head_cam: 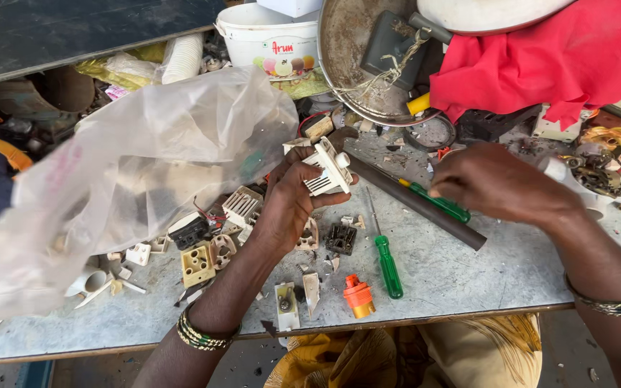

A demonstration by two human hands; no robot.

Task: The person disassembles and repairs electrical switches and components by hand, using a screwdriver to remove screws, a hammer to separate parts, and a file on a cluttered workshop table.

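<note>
Head view: left hand (292, 194) grips white switch (328, 169), raised above bench (468, 273). Right hand (494, 183) closed on green screwdriver (436, 201), lying across dark rod (418, 203). Second green screwdriver (388, 266), orange cap (359, 294), switch parts (210, 251) on bench. Plastic bag (131, 172) at left.

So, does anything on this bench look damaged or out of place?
Yes. Broken switch and socket pieces with plastic chips lie scattered on the bench. The left hand holds a white switch part; the right hand covers a green screwdriver.
</note>
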